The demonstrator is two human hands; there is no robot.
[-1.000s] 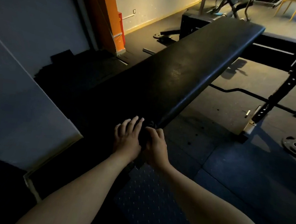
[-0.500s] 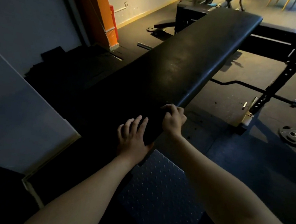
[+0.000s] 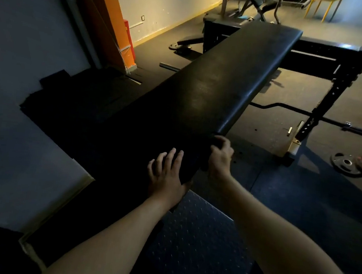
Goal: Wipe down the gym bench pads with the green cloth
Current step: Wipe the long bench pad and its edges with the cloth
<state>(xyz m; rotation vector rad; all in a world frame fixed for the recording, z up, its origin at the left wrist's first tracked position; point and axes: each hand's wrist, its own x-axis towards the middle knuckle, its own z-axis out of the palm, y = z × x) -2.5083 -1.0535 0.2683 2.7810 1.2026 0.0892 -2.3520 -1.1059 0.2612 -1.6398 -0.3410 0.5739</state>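
A long black bench pad (image 3: 226,79) runs from my hands toward the far right. My left hand (image 3: 167,175) lies flat on the pad's near end with its fingers spread and holds nothing. My right hand (image 3: 221,161) is curled over the pad's right edge, closed on a dark bunched cloth (image 3: 204,165). The cloth's colour does not show in the dim light, and most of it is hidden under my fingers.
A black rack frame (image 3: 331,56) stands past the bench's far end. A barbell (image 3: 290,107) and weight plates (image 3: 347,164) lie on the floor at the right. At the left are a grey wall and an orange column (image 3: 114,18). A chequered plate (image 3: 198,239) lies below my arms.
My right hand has slid with the cloth away from my left hand, farther along the pad's right edge. My left hand has stayed on the near end.
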